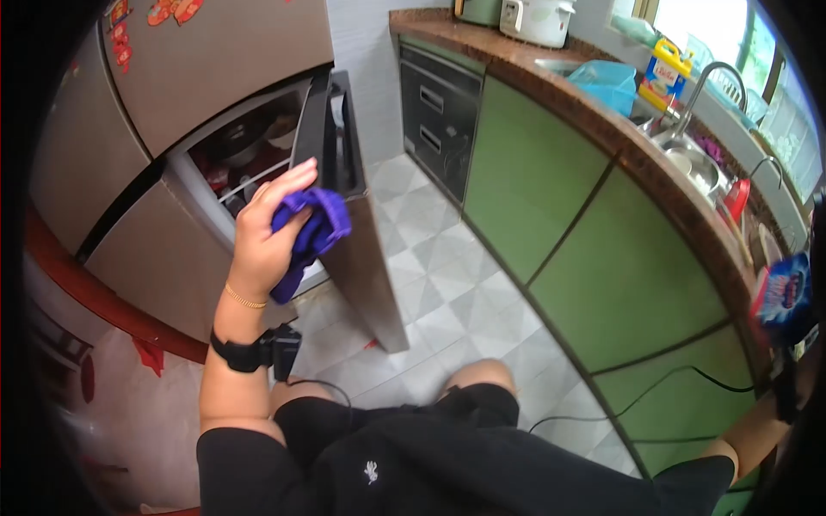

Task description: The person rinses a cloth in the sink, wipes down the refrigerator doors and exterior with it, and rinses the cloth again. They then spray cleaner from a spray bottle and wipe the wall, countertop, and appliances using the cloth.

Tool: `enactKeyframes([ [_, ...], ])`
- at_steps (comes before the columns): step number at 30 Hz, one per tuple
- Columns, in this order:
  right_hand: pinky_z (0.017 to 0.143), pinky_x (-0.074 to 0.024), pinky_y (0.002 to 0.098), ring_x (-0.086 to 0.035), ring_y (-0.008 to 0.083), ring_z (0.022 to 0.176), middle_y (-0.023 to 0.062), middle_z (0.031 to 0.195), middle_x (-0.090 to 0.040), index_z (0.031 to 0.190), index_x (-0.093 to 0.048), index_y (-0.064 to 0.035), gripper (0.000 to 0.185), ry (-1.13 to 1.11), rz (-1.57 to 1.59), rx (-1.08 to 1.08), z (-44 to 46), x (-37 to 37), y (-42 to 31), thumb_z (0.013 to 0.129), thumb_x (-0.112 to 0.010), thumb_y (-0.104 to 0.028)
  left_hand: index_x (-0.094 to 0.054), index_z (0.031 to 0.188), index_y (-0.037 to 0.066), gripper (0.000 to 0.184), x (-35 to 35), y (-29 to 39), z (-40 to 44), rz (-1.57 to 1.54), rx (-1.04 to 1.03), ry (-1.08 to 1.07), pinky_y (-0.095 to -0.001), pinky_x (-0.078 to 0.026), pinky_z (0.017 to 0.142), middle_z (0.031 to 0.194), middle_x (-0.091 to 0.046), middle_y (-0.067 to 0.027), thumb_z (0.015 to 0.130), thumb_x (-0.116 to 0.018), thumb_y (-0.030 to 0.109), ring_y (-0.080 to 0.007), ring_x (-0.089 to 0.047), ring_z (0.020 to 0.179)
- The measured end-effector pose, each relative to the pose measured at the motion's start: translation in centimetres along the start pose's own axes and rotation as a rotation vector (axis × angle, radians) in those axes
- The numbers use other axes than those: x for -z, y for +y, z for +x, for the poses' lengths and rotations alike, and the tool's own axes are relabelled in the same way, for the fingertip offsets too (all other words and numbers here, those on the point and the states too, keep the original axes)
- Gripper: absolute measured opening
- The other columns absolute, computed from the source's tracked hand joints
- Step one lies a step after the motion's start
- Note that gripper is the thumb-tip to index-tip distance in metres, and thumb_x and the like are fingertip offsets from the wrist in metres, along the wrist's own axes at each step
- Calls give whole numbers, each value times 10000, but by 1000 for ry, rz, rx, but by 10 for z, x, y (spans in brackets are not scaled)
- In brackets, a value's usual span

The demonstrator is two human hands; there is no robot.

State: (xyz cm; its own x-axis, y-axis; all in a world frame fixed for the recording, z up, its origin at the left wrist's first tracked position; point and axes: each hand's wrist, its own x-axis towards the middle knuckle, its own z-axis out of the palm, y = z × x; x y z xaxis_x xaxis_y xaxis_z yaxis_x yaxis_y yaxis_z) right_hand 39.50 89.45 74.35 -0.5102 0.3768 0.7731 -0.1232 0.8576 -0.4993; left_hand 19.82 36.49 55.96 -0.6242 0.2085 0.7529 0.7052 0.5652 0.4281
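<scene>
My left hand (262,225) is closed around a crumpled purple cloth (314,228), part of which hangs below the fingers. It is in front of an open fridge door (366,267), near the door's upper edge; I cannot tell if cloth and door touch. Behind the hand, the fridge compartment (245,142) shows shelves with dark items inside. At the far right my right forearm (766,417) reaches up towards a blurred blue and red packet (785,291) beside the counter edge. The fingers of my right hand are hidden in the dark image border, so its grip does not show.
A granite counter (594,120) over green cabinets (551,189) curves along the right. On it are a white rice cooker (535,21), a blue basket (607,84), a yellow-capped jug (664,73) and a sink with a tap (701,95). A black cable (637,404) hangs across the cabinets.
</scene>
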Motion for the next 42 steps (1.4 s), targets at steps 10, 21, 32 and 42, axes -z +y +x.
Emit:
enactKeyframes([
  [10,681,-449,258,-536,89,707,23,788,-554,1207,-479,-40,545,-921,995,29,-242,-299,-76,682,-616,-89,-601,1083,27,334,4,-10,4,-159,-20,-78,-303,-385,955,1159,-582,-134,759,-581,-53,-231,-540,1099],
  [21,687,-461,301,-578,205,720,81,794,-567,1059,-510,-36,422,-711,1017,8,-262,-332,-142,654,-609,-100,-585,1114,-4,312,24,-12,9,-354,81,-245,-302,-328,1000,1205,-551,-142,806,-542,-27,-215,-483,1162],
  [32,659,-460,284,-571,157,674,49,734,-574,1035,-520,-37,376,-699,1089,-70,-260,-331,-143,672,-605,-81,-583,1118,-6,302,19,-12,8,-363,67,-228,-295,-334,992,1203,-553,-134,820,-543,-15,-208,-495,1142],
  [42,670,-458,291,-573,186,696,66,755,-570,980,-549,-36,341,-793,989,-188,-298,-350,-111,647,-605,-84,-569,1129,-27,280,21,-16,4,-536,225,-222,-244,-392,923,1153,-579,-90,855,-545,26,-142,-534,1040],
])
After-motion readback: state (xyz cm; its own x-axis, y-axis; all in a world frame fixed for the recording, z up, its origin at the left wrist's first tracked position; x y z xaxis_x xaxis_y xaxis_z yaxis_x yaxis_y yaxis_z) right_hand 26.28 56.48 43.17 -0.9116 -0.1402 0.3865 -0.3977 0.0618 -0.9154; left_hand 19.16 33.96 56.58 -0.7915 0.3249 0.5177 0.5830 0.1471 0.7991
